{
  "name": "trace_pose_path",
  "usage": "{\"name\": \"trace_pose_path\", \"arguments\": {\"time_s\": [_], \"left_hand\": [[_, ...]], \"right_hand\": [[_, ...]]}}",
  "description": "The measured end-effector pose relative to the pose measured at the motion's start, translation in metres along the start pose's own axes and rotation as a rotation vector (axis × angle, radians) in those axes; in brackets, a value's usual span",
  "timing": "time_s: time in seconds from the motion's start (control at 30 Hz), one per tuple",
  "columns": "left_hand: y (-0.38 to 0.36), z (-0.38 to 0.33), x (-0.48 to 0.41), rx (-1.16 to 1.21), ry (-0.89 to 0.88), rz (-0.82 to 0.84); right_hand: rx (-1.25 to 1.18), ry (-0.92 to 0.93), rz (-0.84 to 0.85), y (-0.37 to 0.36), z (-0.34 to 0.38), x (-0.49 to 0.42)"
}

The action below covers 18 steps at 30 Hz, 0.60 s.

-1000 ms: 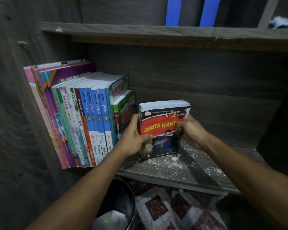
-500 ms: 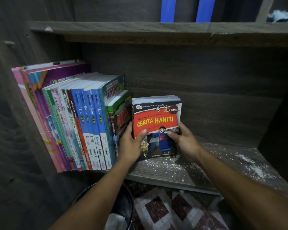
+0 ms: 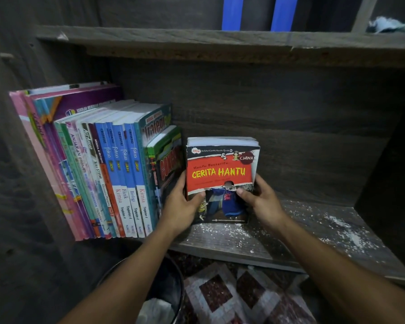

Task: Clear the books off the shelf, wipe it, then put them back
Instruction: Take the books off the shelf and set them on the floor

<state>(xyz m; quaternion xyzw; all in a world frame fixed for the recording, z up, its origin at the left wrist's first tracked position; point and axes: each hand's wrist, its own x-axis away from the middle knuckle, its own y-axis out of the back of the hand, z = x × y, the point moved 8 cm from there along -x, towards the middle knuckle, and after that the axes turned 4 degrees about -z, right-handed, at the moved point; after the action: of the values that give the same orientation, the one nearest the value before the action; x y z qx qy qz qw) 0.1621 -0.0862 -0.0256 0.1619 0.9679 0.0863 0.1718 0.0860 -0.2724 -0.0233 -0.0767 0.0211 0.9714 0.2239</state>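
A red and black book titled "Cerita Hantu" [image 3: 222,169] stands upright on the dark wooden shelf [image 3: 302,232], cover facing me. My left hand [image 3: 180,206] grips its left edge, thumb on the cover. My right hand [image 3: 260,199] grips its right edge, thumb on the cover too. Just left of it stands a row of books [image 3: 98,169], spines out, leaning against the left wall of the shelf. White dust or crumbs lie scattered over the shelf board around and right of the held book.
An upper shelf board [image 3: 220,43] runs overhead with two blue strips [image 3: 232,12] behind it and a pale cloth [image 3: 388,24] at top right. Below the shelf a dark bin [image 3: 164,288] holds white paper, beside a patterned red and white floor [image 3: 243,295].
The held book has moved left toward the row and been set more upright; both hands have slid lower on its edges.
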Motion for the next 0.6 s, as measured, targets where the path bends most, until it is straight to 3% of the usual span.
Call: {"name": "trace_pose_path", "arguments": {"time_s": [0.6], "left_hand": [[0.001,-0.026,0.015,0.003,-0.052,0.126]], "right_hand": [[-0.226,-0.010,-0.065,0.017,0.021,0.028]]}}
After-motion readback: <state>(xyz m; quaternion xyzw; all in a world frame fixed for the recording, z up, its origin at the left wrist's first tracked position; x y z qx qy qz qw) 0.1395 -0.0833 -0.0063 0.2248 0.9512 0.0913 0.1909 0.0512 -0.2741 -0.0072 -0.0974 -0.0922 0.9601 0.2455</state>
